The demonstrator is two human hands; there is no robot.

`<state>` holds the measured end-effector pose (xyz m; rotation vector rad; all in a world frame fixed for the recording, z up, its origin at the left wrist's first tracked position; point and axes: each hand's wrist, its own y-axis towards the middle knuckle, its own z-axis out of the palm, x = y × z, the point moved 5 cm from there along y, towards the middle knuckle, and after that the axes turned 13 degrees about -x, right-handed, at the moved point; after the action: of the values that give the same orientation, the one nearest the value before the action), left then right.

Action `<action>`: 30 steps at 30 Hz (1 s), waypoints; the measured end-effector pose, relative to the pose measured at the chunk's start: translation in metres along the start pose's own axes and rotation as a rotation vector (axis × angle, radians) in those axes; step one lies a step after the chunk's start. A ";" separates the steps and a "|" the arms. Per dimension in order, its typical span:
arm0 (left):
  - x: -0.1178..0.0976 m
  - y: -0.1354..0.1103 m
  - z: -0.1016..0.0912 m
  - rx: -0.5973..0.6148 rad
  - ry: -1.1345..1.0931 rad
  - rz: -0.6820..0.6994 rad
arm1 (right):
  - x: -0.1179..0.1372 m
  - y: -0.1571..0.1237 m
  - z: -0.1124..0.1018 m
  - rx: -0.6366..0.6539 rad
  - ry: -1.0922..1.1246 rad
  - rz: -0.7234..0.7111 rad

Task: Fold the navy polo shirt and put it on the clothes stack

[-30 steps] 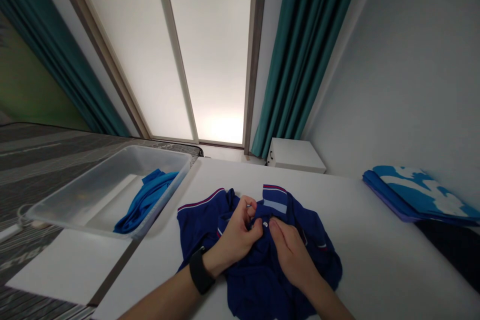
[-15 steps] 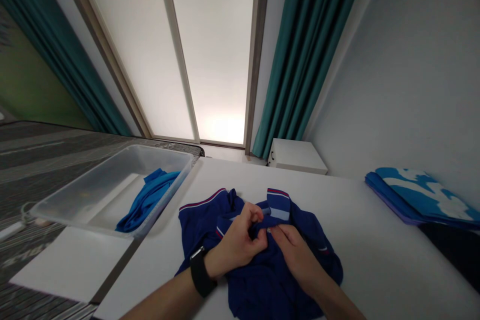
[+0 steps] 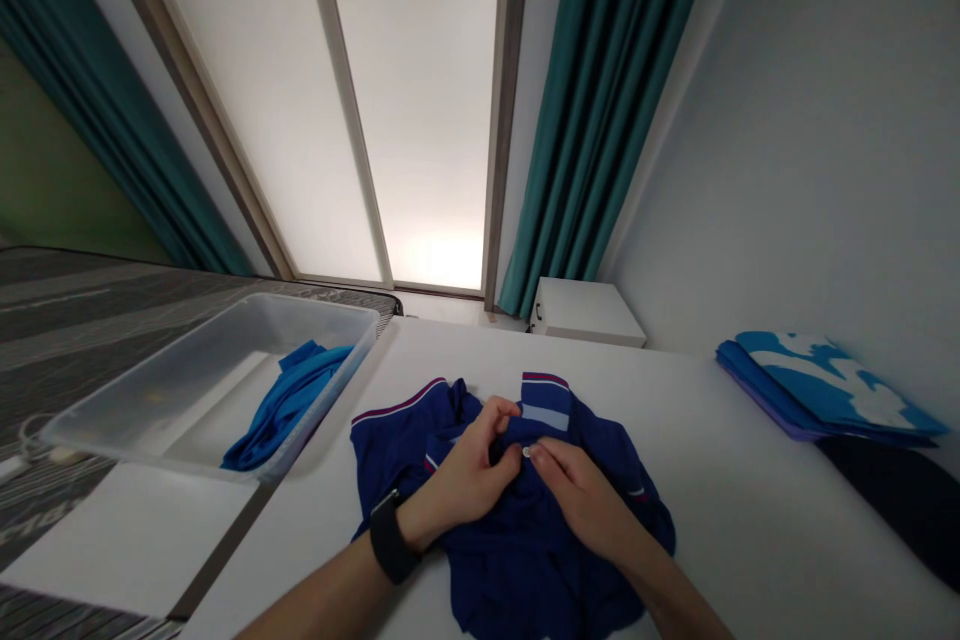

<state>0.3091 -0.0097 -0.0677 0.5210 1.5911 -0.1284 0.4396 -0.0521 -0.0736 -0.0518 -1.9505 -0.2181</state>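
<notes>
A dark blue polo shirt [image 3: 517, 560] with red-and-white trim lies bunched on the white table in front of me. Its collar [image 3: 546, 398] stands up at the top, with a light blue band inside. At the neck opening, my left hand [image 3: 480, 465] pinches the cloth, a dark watch on its wrist. My right hand [image 3: 577, 490] closes its thumb and fingers on the placket beside a small white button [image 3: 527, 452]. The button shows between the two hands. My fingertips partly hide the cloth there.
On the left stands a clear plastic bin [image 3: 150, 455] with a bright blue garment [image 3: 289, 405] inside. Folded blue and white clothes [image 3: 832, 385] are stacked at the right, a black cloth [image 3: 896, 500] under them. Beyond the white table [image 3: 720, 540] sits a white cabinet [image 3: 589, 310].
The white button shows more clearly between my fingers now. My left fingers have shifted slightly at the neck opening, and the whole view has moved a little.
</notes>
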 end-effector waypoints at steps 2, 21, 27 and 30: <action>0.001 0.005 -0.002 0.043 -0.003 -0.030 | 0.009 0.001 0.000 0.036 -0.131 -0.167; -0.010 0.019 -0.038 0.189 0.318 -0.082 | 0.022 -0.002 -0.033 -0.471 -0.734 -0.687; -0.014 0.016 -0.025 0.188 0.237 -0.054 | 0.024 -0.005 -0.009 -0.495 -0.627 -0.630; -0.009 0.014 -0.021 0.199 0.211 -0.079 | 0.014 -0.002 -0.006 -0.476 -0.651 -0.515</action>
<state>0.2950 0.0086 -0.0532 0.6431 1.8168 -0.3017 0.4389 -0.0557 -0.0585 0.0806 -2.4837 -1.1192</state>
